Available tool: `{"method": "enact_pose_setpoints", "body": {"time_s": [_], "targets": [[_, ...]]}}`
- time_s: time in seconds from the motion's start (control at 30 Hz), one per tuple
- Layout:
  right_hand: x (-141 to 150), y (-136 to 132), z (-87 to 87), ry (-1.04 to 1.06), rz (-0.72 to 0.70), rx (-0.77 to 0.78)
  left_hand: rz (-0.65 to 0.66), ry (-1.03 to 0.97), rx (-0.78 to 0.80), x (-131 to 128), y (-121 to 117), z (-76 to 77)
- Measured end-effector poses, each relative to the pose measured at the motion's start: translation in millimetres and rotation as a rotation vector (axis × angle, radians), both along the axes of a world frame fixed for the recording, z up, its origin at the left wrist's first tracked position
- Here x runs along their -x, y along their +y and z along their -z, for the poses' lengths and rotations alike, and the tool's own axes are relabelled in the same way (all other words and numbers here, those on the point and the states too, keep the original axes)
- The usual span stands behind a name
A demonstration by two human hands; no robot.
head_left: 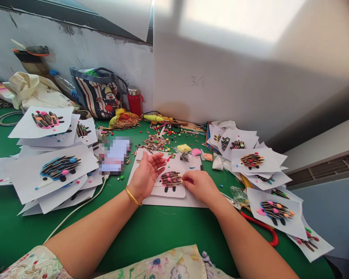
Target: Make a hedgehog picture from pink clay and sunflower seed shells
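Observation:
A white card point(174, 192) lies on a larger white sheet, bearing a hedgehog picture point(171, 179) made of dark striped sunflower seeds with pink and yellow clay balls and black feet. My right hand point(199, 185) is at the picture's right end, thumb and forefinger pinched together by a small yellow ball; what is between the fingertips is hidden. My left hand point(147, 174) hovers over the card's left side, palm turned up and fingers apart, holding nothing. Behind the card lie lumps of yellow clay point(184, 148), pink clay point(196, 152) and white clay point(217, 162).
Hedgehog cards are stacked at left point(61, 170) and right point(275, 209). Red-handled scissors point(261, 224) lie by my right forearm. A phone point(114, 155) with a white cable is left. Loose seeds point(155, 142), a red bottle point(134, 101) and a striped bag point(97, 93) are behind.

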State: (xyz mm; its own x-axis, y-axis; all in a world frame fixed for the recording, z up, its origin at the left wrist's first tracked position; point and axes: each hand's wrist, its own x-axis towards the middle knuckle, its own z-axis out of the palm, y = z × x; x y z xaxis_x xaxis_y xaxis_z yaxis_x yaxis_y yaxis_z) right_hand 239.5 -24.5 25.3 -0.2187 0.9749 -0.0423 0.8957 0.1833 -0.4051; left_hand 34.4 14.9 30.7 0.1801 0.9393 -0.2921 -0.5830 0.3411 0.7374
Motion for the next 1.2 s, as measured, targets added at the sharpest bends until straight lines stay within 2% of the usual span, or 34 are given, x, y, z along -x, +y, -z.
{"method": "enact_pose_setpoints", "body": {"time_s": [0.17,0.27,0.63,0.87,1.2], "targets": [[0.6,0.1,1.6,0.014,0.005,-0.005,-0.122,0.265,-0.115,-0.2,5.5,12.5],[0.5,0.3,2.4,0.026,0.004,-0.009,-0.123,0.345,-0.144,1.1,8.6,19.4],[3.3,0.5,5.0,0.019,-0.001,-0.017,-0.089,0.371,-0.13,0.5,8.8,22.7],[-1.1,0.6,0.0,0.068,-0.007,0.004,-0.094,0.373,-0.135,0.9,8.8,24.2],[-8.3,0.2,-4.2,0.07,-0.01,-0.05,-0.058,0.398,-0.151,-1.5,1.8,23.7]]}}
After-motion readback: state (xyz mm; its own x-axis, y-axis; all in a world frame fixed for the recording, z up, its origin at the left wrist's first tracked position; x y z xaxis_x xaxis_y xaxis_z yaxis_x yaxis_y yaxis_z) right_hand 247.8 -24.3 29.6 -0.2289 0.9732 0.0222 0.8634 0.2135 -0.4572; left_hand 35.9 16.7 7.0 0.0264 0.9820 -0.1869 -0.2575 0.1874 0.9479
